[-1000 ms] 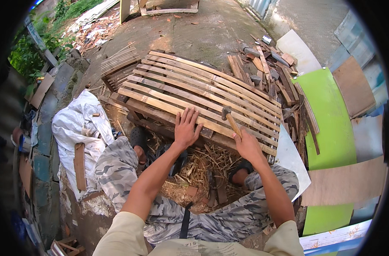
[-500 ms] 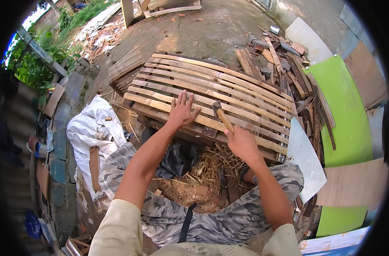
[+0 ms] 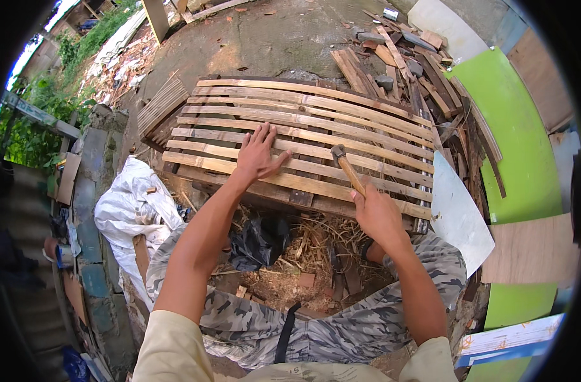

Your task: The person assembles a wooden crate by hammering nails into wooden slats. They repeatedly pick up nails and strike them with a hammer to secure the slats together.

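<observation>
A panel of long, pale bamboo slats [image 3: 329, 184] lies in front of me, the strips running side by side with gaps over darker cross-pieces. Flat on the nearer slats rests my left hand [image 3: 258, 155], its fingers spread, holding nothing. My right hand [image 3: 381, 216] is closed round the wooden handle of a hammer [image 3: 349, 168]. The hammer's head is over the middle of the near slats, left of that hand; I cannot tell whether it touches them.
Scrap wood and rubble [image 3: 424, 76] lie beyond the panel's right end, beside green sheets [image 3: 513, 140] and a pale pointed board [image 3: 459, 216]. A white sack [image 3: 134, 197] sits at left. Below the panel are a black plastic bag [image 3: 258, 243] and wood shavings [image 3: 290, 286].
The view has shifted, so the surroundings sit differently in the picture. My left hand remains spread on the slats, and the hammer stays in my right hand, its head slightly farther right along them.
</observation>
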